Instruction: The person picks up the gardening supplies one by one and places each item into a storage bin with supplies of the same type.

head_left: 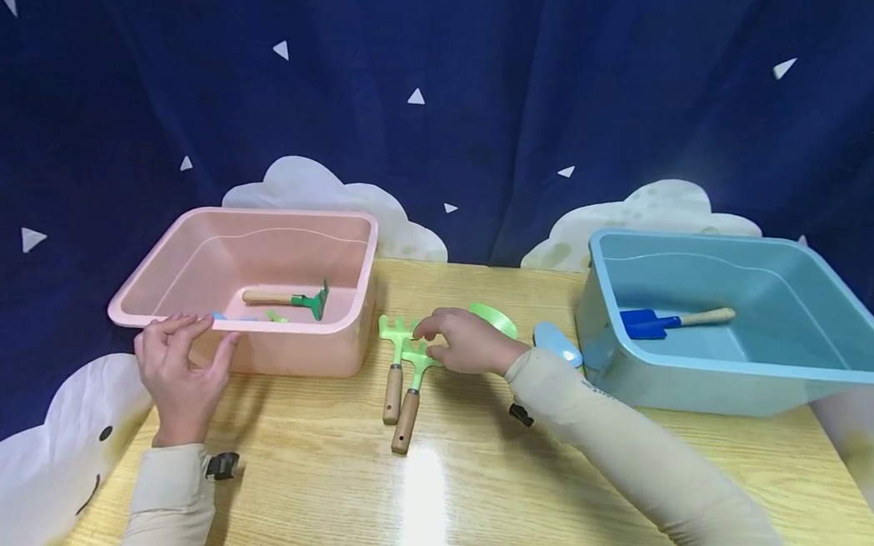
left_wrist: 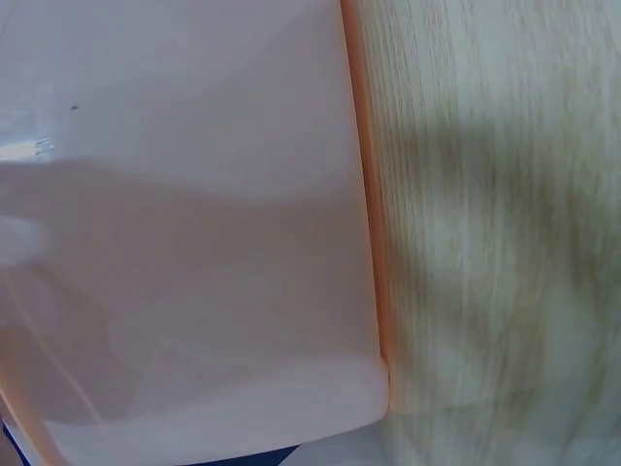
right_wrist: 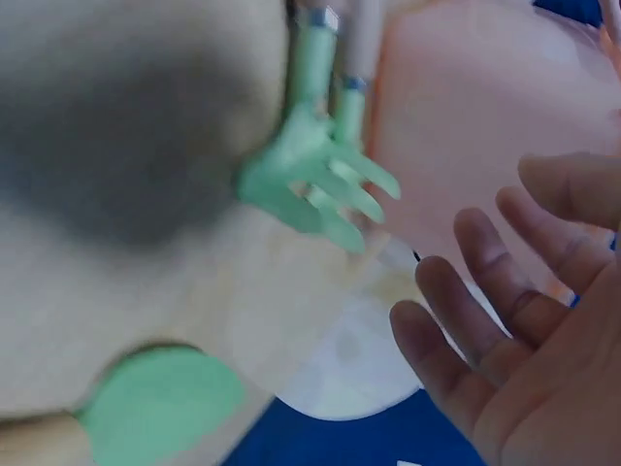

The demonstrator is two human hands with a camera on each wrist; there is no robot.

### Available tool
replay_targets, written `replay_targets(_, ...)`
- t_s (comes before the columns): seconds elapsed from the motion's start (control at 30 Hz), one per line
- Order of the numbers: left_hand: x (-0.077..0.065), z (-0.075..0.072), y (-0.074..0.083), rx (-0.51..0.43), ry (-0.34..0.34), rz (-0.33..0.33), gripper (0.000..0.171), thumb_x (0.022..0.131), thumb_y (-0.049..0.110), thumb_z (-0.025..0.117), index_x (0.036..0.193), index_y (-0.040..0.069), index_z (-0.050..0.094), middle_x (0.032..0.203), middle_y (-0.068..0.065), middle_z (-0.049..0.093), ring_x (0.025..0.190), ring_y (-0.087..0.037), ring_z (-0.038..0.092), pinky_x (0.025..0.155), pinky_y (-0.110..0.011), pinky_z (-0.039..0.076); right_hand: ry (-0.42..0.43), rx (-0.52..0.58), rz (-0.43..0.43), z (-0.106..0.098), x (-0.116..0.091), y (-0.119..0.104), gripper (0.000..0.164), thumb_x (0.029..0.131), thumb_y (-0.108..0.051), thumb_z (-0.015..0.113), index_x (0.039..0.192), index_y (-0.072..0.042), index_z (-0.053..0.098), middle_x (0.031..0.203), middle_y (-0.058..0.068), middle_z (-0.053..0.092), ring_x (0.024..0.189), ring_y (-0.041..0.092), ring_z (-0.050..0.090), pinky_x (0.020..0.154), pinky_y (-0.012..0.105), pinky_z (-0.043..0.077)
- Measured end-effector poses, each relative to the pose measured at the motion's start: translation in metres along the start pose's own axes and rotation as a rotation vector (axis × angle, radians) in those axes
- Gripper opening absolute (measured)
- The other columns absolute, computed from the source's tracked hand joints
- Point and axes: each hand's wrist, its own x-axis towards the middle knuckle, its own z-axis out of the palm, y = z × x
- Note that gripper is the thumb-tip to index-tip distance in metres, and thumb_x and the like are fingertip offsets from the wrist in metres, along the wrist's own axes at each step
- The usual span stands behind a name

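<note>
The step in hand looks like a reach for one of two hand forks between the bins. The right hand (head_left: 464, 342) hovers at the fork heads, its grip apart — fingers loosely bent, the thumb held off, nothing between them; the right wrist view shows a gap between fingertips and tines. The left hand (head_left: 181, 372) is at the near rim of the pink plastic bin (head_left: 304, 355), its thumb spread from the fingers; how firmly it touches the rim I cannot tell.

The nearer light-green fork with a wooden handle (head_left: 409, 405) lies flat on the pale wood-grain tabletop (head_left: 319, 483), just right of its twin, the farther light-green fork with a wooden handle (head_left: 394, 381). Both point tines away from the person, handle ends toward them. The farther one's long axis runs almost straight fore and aft; the nearer one's slants, its tines leaning right. The heads sit close together — whether they touch, I cannot tell.

The next move probably calls for lowering the fingers and pinching one neck without dragging the other fork along.

Beyond the right hand lies a light-green rounded scoop (head_left: 496, 318); a light-blue rounded scoop (head_left: 555, 344) lies beside the blue plastic bin (head_left: 707, 395), which holds a dark-blue shovel with a wooden handle (head_left: 652, 323).
</note>
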Motion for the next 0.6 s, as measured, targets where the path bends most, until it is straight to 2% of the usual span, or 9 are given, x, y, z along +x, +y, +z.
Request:
replay_targets(0.2, 0.001, 0.000, 0.002, -0.002, -0.005, -0.011, 0.063, 0.080, 0.055, 0.075, 0.087, -0.007, 0.071, 0.093, -0.032, 0.060, 0.098, -0.049, 0.056, 0.101, -0.028, 0.029, -0.044, 0.026, 0.051, 0.025, -0.006, 0.002, 0.030, 0.094, -0.007, 0.060, 0.123, -0.007, 0.067, 0.115, 0.012, 0.070, 0.106, 0.025, 0.066, 0.091, 0.040, 0.052)
replay_targets(0.4, 0.003, -0.001, 0.001, 0.000, -0.003, -0.004, 0.063, 0.080, 0.055, 0.075, 0.087, -0.007, 0.071, 0.093, -0.031, 0.061, 0.097, -0.049, 0.057, 0.100, -0.027, 0.028, -0.043, 0.024, 0.050, 0.036, -0.008, 0.003, 0.028, 0.094, -0.008, 0.059, 0.120, -0.007, 0.069, 0.107, 0.008, 0.071, 0.094, 0.017, 0.064, 0.085, 0.036, 0.052)
replay_targets(0.6, 0.000, -0.002, -0.002, 0.008, -0.009, -0.012, 0.062, 0.079, 0.055, 0.076, 0.088, -0.006, 0.072, 0.094, -0.031, 0.061, 0.098, -0.050, 0.057, 0.102, -0.029, 0.030, -0.035, 0.001, 0.055, 0.045, -0.011, 0.005, 0.023, 0.093, -0.010, 0.061, 0.113, -0.009, 0.072, 0.100, 0.006, 0.071, 0.089, 0.016, 0.064, 0.082, 0.035, 0.052)
